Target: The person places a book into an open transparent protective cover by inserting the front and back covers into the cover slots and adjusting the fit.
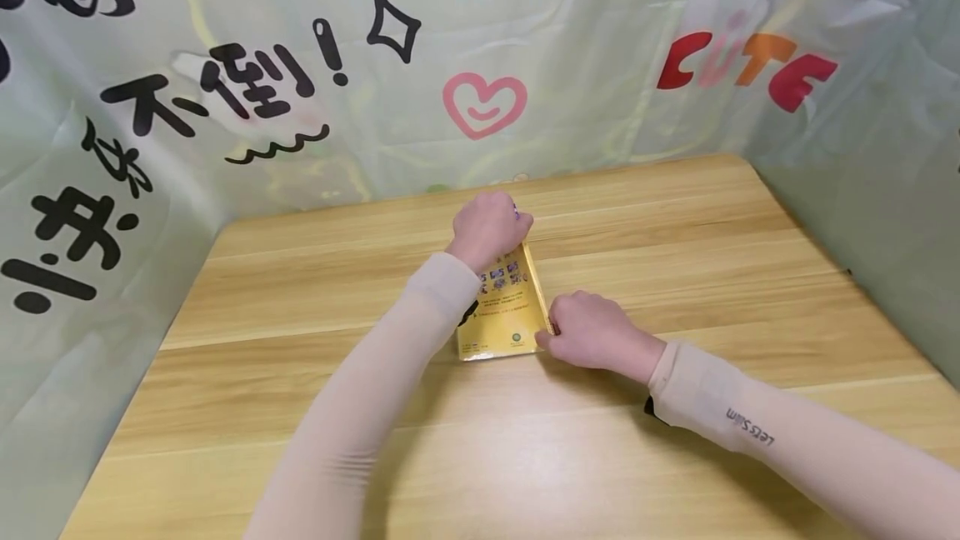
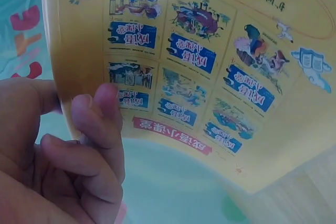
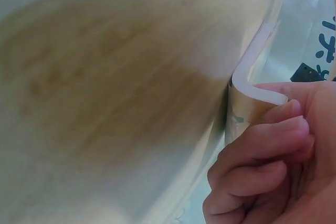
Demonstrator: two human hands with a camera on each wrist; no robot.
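A glossy yellow book (image 1: 498, 315) stands out against the wooden table, its printed back cover towards the head camera. Rows of small pictures and blue labels cover it in the left wrist view. My left hand (image 1: 487, 227) grips the book's far edge, thumb on one side and fingertips on the other. Low on the right side, my right hand (image 1: 592, 332) pinches the near corner between thumb and curled fingers. From the right wrist, the white page edges (image 3: 241, 80) look bent where that hand holds them. The left forearm hides part of the book's left side.
The wooden table (image 1: 315, 340) stretches out on all sides of the book. A pale printed cloth (image 1: 585, 73) with lettering and a pink heart hangs behind it, and more cloth walls stand at left and right.
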